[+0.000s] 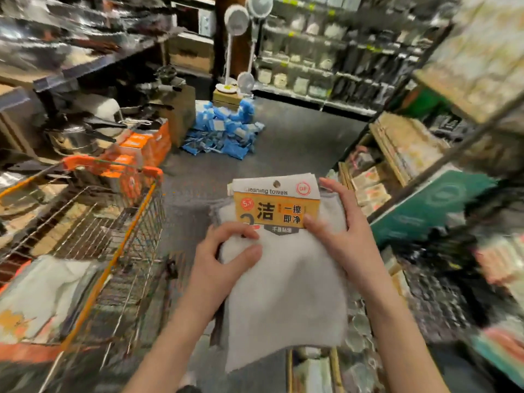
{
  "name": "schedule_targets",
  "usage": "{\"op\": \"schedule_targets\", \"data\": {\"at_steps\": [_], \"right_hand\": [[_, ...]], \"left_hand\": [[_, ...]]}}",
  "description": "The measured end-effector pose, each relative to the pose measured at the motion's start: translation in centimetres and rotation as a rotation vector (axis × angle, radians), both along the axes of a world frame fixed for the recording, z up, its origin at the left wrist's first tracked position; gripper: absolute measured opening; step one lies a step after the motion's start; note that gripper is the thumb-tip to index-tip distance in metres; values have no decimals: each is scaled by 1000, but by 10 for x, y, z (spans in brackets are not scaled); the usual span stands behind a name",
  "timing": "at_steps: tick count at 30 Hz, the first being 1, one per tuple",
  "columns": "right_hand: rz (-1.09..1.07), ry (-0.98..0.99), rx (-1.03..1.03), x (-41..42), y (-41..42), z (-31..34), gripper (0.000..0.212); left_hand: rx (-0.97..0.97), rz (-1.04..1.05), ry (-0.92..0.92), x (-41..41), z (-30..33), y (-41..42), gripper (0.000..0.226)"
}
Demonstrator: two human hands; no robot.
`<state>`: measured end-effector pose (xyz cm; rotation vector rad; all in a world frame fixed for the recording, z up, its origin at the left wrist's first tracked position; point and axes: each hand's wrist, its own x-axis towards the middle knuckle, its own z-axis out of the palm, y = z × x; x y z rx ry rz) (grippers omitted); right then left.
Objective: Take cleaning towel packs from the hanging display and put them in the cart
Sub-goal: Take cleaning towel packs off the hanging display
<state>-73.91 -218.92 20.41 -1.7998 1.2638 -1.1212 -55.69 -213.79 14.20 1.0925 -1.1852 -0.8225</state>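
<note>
- The left hand curls its fingers over the left edge of the cleaning towel pack, thumb pressed on the fluffy white cloth.
- The right hand grips the pack's right edge, fingers bent round it, thumb on the orange card header.
- The pack is held in the air, just right of the cart: soft rectangular cloth, stiff printed card with a hanging hole.
- The cart is wire mesh with orange trim; blurred pale cloth lies in its near corner.
- Blue packets are heaped on the floor beyond; the shelves at right are smeared by blur.
</note>
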Motion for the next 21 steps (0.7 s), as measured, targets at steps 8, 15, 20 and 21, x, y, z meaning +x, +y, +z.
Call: {"op": "schedule_targets", "data": {"at_steps": [8,15,20,21], "right_hand": [[-368,48,7,-96,98,27,62],[-718,-46,-53,-122,205,30,59],[-870,-276,-41,-130,278,22,48],[-915,-330,-38,-134,296,22,48]], "left_hand": [[33,-398,63,-88,21,25,22],[25,-729,58,-142,25,65,20],[70,-916,84,-169,20,106,15],[75,-965,81,-177,21,117,16]]}}
